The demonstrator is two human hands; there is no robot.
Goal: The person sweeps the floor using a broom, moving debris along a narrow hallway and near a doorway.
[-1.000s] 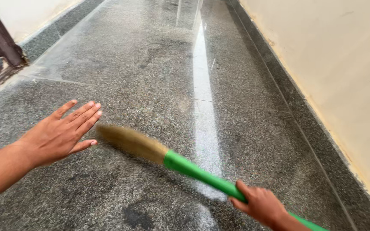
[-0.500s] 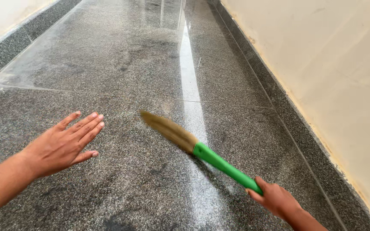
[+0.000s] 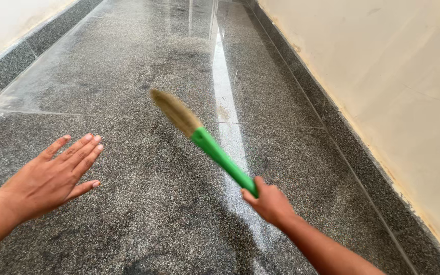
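Swung upward since a moment ago, the broom [image 3: 202, 137] slants from the right hand [image 3: 270, 202], whose grip clasps its green handle, bristles pointing up-left; left hand [image 3: 52, 175] spread, holding nothing.

Open polished granite floor [image 3: 143, 66] ahead and far, room between the hands; cream wall [image 3: 383, 76] with dark skirting closing the right; pale wall [image 3: 11, 20] bounding the far left; broom [image 3: 204, 140] crossing the middle
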